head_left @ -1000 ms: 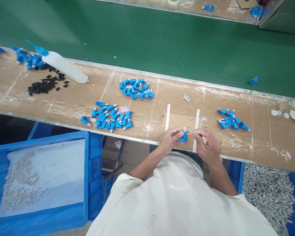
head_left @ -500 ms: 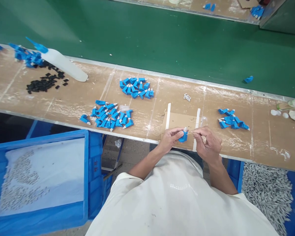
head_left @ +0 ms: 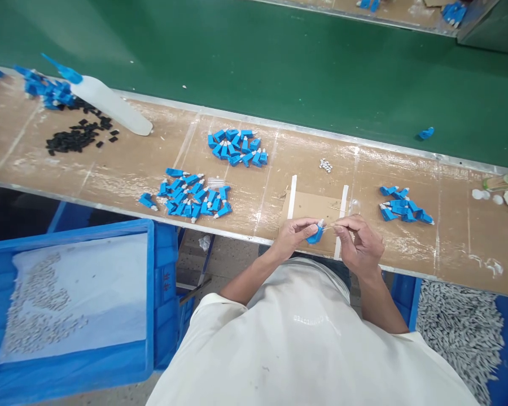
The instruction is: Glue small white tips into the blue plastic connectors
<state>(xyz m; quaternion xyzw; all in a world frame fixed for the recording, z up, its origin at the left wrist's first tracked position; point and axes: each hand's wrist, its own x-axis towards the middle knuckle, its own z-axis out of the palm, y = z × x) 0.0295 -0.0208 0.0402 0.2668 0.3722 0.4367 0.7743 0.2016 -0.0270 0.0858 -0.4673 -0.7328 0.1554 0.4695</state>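
Note:
Between the thumb and fingers of my left hand (head_left: 294, 237) is a small blue plastic piece (head_left: 315, 235) with a whitish tip pointing away from me. My right hand (head_left: 361, 243) pinches a thin wooden stick (head_left: 329, 226), whose end meets the side of the blue piece. Whether the stick's tip goes into the piece is too small to tell. Both hands are over a cardboard sheet (head_left: 315, 204) with white tape strips along its sides. Another thin stick (head_left: 335, 208) lies on the cardboard. Beyond it sits a little pile of small white parts (head_left: 325, 165).
Blue pieces lie in groups left (head_left: 195, 194), farther back (head_left: 237, 148) and right (head_left: 406, 204). A white squeeze bottle (head_left: 110, 104) lies by black parts (head_left: 74, 138). Blue crates (head_left: 150, 293) flank me below the bench; grey parts (head_left: 459, 327) fill the right one. A green surface (head_left: 279, 73) runs behind.
The view has shifted slightly. Both hands keep their grips, and the blue piece looks a little more tilted against the stick.

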